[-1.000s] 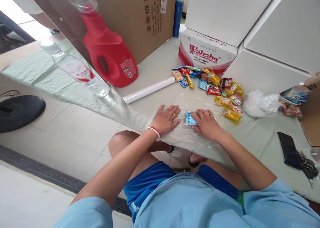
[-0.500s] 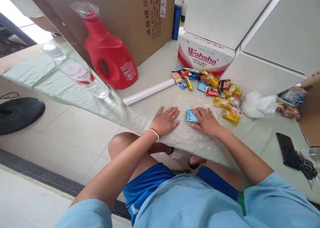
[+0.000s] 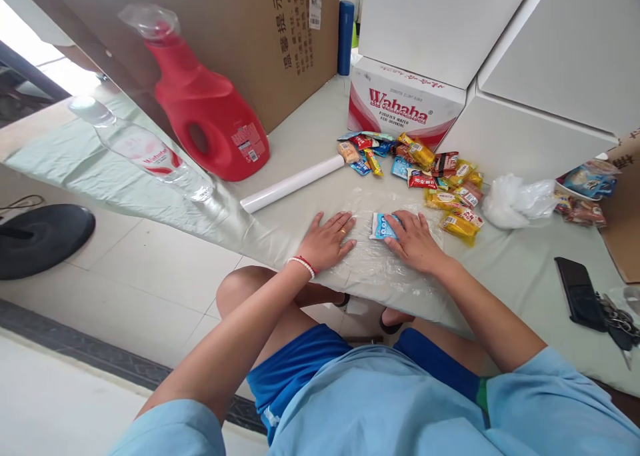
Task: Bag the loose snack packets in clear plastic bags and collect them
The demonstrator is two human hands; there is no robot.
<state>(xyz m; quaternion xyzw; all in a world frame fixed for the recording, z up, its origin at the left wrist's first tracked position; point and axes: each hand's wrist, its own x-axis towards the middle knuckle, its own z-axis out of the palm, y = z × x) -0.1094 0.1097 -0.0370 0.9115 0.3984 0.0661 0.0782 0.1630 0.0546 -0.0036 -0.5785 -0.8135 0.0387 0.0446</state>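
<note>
1. Your left hand [image 3: 327,241] lies flat, palm down, fingers spread on the clear crinkled plastic sheet [image 3: 385,269] spread over the pale green counter [image 3: 510,276] — its grip is wide open and holds nothing, it only presses the film.
2. Your right hand [image 3: 413,241] rests on the same sheet, its fingertips [image 3: 395,224] touching the small light-blue snack packet [image 3: 383,227]; that grip is loosely curled over the packet's right edge, pinning rather than enclosing it.
3. The packet lies flat on the film between your hands, near the counter's front edge. Its long axis seems to run roughly away from you toward the pile of red and yellow wrapped snacks [image 3: 440,179], tilted slightly rightward; which end is the top cannot be told.
4. To do this well, judge by feel — keep the left palm pressing evenly so the film stays taut, and hold the packet square and central on the sheet.
</note>
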